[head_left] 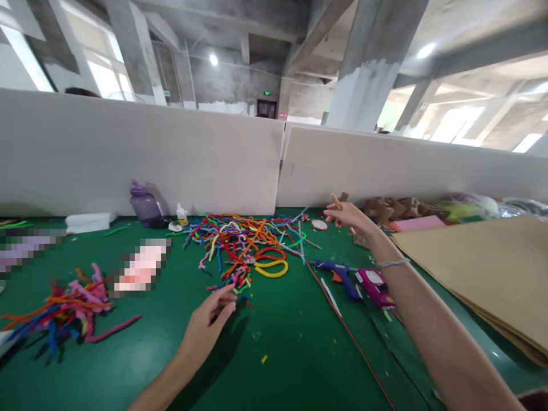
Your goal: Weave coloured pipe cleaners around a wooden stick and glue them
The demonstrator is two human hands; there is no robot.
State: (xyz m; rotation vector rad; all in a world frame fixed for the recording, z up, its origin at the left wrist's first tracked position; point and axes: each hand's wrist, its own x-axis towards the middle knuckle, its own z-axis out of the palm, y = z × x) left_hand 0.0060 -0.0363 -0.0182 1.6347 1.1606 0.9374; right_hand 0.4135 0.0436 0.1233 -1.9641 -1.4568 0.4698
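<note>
A tangled pile of colourful fuzzy stems (248, 231) lies at the middle of the green table. Just below it, my left hand (214, 313) is over the table with its fingers apart, its fingertips near a few short stem pieces (240, 279). Scissors with red and yellow handles (272, 269) rest at the pile's front edge. My right hand (345, 215) is raised at the back, its fingers closed on a small tan stick (336, 201). Nearer me than that hand, a blue glue gun (340, 276) lies on its side.
A second stem bundle (81, 308) lies at left. A purple bottle (144, 204) and small glue bottle (182, 214) stand by the white partition (171, 154). At right are a magenta device (375, 288), brown paper (479, 262) and a red cord (355, 342).
</note>
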